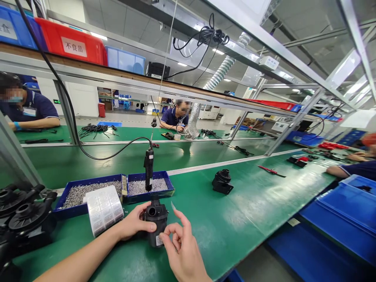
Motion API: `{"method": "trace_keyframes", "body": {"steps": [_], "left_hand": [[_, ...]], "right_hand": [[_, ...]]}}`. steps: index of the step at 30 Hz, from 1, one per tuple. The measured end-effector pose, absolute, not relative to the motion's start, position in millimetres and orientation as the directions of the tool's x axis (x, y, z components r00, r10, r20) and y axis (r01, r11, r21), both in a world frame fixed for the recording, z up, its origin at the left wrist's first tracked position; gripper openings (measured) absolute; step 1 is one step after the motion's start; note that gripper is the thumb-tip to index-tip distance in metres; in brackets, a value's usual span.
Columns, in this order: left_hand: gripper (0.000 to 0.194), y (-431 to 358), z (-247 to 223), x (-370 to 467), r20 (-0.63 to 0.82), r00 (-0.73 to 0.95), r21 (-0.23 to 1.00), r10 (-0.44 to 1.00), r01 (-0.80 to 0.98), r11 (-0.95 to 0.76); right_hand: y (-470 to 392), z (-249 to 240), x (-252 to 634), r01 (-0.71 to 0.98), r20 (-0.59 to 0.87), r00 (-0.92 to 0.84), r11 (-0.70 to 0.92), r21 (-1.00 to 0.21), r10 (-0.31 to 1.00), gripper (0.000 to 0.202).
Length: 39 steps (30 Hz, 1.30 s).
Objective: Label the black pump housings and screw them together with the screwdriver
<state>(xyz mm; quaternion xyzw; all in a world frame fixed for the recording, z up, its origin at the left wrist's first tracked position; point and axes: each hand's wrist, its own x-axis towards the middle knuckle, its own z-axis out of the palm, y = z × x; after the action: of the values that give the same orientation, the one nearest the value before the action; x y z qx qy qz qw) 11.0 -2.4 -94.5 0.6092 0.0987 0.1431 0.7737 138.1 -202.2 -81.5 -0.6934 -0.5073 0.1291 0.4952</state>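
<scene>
The black plastic pump housing with a round port (156, 223) is standing on the green matte bench mat (235, 219), near its front edge, long axis running toward the person, port facing up and slightly left. The left hand (133, 224) is gripping its left side, fingers wrapped. The right hand (183, 250) is hovering beside it, thumb and forefinger pinching a small pale label (173, 205). Open mat is lying to the right; two blue trays of silvery screws (117, 190) are sitting just behind.

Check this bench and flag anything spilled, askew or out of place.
A few small screws lie loose on the green mat, outside the blue screw trays. Otherwise nothing stands out: the left hand steadies the black pump upright, and the right hand pinches a small label.
</scene>
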Motion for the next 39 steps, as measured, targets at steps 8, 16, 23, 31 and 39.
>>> {"method": "trace_keyframes", "body": {"steps": [8, 16, 23, 31, 39], "left_hand": [[0.080, -3.2, -90.5, 10.8, 0.045, 0.945, 0.968, 0.325, -0.121, 0.219], [0.079, -2.9, -91.9, 11.1, 0.054, 0.949, 0.960, 0.310, -0.135, 0.246], [0.081, -3.6, -91.6, 9.9, 0.033, 0.944, 0.958, 0.330, -0.124, 0.260], [0.095, -2.8, -104.1, 7.7, -0.023, 0.906, 0.974, 0.422, -0.074, 0.212], [0.112, -14.6, -102.6, -0.7, -0.035, 0.881, 0.995, 0.472, -0.013, 0.098]], "right_hand": [[-203.3, -77.1, 136.0, 0.667, 0.378, 0.445, -0.018, -0.745, 0.812, 0.054], [-205.9, -75.6, 130.9, 0.723, 0.380, 0.435, -0.065, -0.688, 0.816, 0.049], [-204.3, -73.4, 136.7, 0.631, 0.327, 0.524, -0.101, -0.769, 0.786, 0.068], [-192.7, -67.6, 122.1, 0.603, 0.162, 0.608, -0.319, -0.731, 0.778, 0.122], [-196.6, -74.1, 206.1, 0.458, 0.053, 0.521, -0.227, -0.860, 0.852, 0.141]]}}
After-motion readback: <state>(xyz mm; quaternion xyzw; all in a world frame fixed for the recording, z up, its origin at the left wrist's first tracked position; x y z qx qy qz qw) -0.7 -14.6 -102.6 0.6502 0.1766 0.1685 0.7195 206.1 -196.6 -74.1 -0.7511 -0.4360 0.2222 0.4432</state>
